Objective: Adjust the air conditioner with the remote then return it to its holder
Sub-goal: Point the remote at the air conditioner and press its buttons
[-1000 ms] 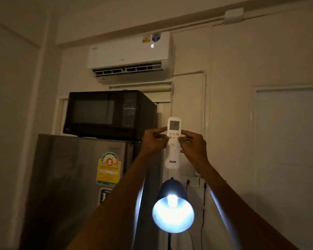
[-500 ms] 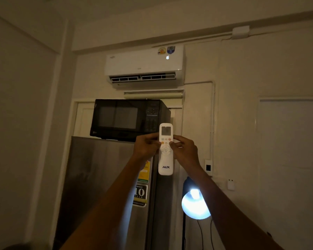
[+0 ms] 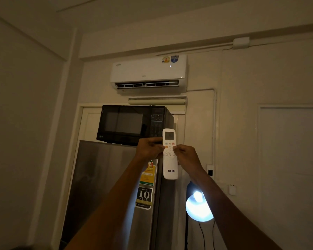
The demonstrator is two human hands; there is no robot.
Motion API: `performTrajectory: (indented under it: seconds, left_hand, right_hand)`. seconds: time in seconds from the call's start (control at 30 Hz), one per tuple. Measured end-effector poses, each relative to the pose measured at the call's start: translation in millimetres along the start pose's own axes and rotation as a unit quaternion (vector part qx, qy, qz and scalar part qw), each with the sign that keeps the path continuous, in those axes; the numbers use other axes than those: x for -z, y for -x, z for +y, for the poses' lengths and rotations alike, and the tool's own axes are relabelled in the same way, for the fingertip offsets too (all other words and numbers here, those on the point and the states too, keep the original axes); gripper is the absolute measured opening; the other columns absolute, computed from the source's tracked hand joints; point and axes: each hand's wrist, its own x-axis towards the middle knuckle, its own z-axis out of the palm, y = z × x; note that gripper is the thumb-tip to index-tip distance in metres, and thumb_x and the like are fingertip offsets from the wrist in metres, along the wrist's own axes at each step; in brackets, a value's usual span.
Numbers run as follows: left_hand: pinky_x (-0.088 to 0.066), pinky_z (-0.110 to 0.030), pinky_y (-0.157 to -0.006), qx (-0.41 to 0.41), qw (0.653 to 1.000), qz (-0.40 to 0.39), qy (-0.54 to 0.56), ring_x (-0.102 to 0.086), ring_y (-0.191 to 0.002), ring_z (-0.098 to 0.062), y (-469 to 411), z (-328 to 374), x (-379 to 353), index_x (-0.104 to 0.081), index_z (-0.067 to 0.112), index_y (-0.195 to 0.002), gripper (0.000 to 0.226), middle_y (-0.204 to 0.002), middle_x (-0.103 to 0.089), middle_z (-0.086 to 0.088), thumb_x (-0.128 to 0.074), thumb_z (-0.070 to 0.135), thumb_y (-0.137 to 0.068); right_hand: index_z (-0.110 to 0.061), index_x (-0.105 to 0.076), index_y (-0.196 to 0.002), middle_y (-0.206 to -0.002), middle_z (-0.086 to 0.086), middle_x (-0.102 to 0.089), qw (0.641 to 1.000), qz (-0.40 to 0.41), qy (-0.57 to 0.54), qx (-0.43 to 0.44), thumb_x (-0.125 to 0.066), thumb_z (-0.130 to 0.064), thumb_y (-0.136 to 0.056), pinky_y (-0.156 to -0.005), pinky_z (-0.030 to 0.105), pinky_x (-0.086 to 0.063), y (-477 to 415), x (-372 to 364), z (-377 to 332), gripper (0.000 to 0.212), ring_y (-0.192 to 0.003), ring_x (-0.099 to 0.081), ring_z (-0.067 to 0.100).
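Observation:
A white AUX remote (image 3: 169, 160) stands upright in front of me, its small screen at the top. My left hand (image 3: 149, 148) grips its left side and my right hand (image 3: 188, 156) grips its right side, with both thumbs near the buttons. High on the wall hangs the white air conditioner (image 3: 148, 73), its vent slats open and a faint light on its front. No remote holder shows in this view.
A black microwave (image 3: 132, 123) sits on a steel fridge (image 3: 105, 186) with stickers. A lit lamp (image 3: 199, 208) glows below my right arm. A wall switch (image 3: 210, 170) and a small white box (image 3: 232, 190) sit on the right wall. The room is dim.
My view has swung left and up, so the air conditioner and microwave sit lower and further right in frame. The hands keep holding the remote; the unit's lit digit has faded to a small dot.

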Motion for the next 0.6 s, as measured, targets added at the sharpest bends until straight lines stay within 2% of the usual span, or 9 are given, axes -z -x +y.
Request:
performTrajectory:
  seconds: [0.17, 0.27, 0.4, 0.53, 0.6]
  left_hand:
    - [-0.058, -0.043, -0.088, 0.021, 1.000, -0.002, -0.005, -0.066, -0.114, -0.035, 1, 9, -3, -0.060, 0.002, -0.127, 0.039, -0.126, -0.065, -0.020, -0.061, -0.002, -0.088]
    - [-0.056, -0.049, -0.092, 0.021, 1.000, -0.007, -0.010, -0.065, -0.114, -0.038, -1, 15, -2, -0.060, 0.000, -0.127, 0.039, -0.127, -0.064, -0.023, -0.061, -0.002, -0.088]
    - [-0.058, -0.041, -0.087, 0.014, 1.000, -0.001, -0.014, -0.066, -0.113, -0.035, -3, 22, 0, -0.061, 0.003, -0.125, 0.038, -0.126, -0.066, -0.020, -0.062, -0.001, -0.088]
    - [-0.057, -0.022, -0.065, 0.011, 1.000, 0.003, -0.015, -0.067, -0.113, -0.032, -4, 27, -1, -0.062, 0.005, -0.125, 0.036, -0.126, -0.066, -0.018, -0.060, 0.000, -0.089]
    - [-0.055, -0.019, -0.061, 0.005, 1.000, 0.006, -0.018, -0.067, -0.112, -0.031, -5, 28, -1, -0.062, 0.006, -0.125, 0.036, -0.125, -0.066, -0.017, -0.060, 0.001, -0.090]
  right_hand:
    - [-0.004, -0.048, -0.126, -0.128, 0.018, -0.060, 0.999, -0.035, 0.021, -0.008, -0.044, -0.025, -0.098, -0.089, 0.041, -0.053, -1, 2, -8, 0.035, -0.111, -0.063, 0.033]
    - [-0.007, -0.041, -0.129, -0.130, 0.017, -0.058, 0.998, -0.048, 0.032, -0.012, -0.039, -0.027, -0.100, -0.085, 0.039, -0.052, -1, 3, -13, 0.035, -0.111, -0.063, 0.034]
    - [-0.005, -0.042, -0.128, -0.130, 0.020, -0.058, 0.999, -0.044, 0.022, -0.012, -0.040, -0.025, -0.099, -0.091, 0.045, -0.053, -2, 4, -20, 0.035, -0.112, -0.062, 0.035]
    - [-0.002, -0.045, -0.126, -0.129, 0.021, -0.059, 1.000, -0.024, 0.010, -0.013, -0.042, -0.025, -0.099, -0.093, 0.047, -0.053, -3, 3, -27, 0.035, -0.112, -0.062, 0.036]
    - [-0.002, -0.045, -0.126, -0.129, 0.021, -0.059, 1.000, -0.017, 0.007, -0.011, -0.042, -0.024, -0.099, -0.092, 0.046, -0.054, -3, 3, -30, 0.035, -0.111, -0.063, 0.036]
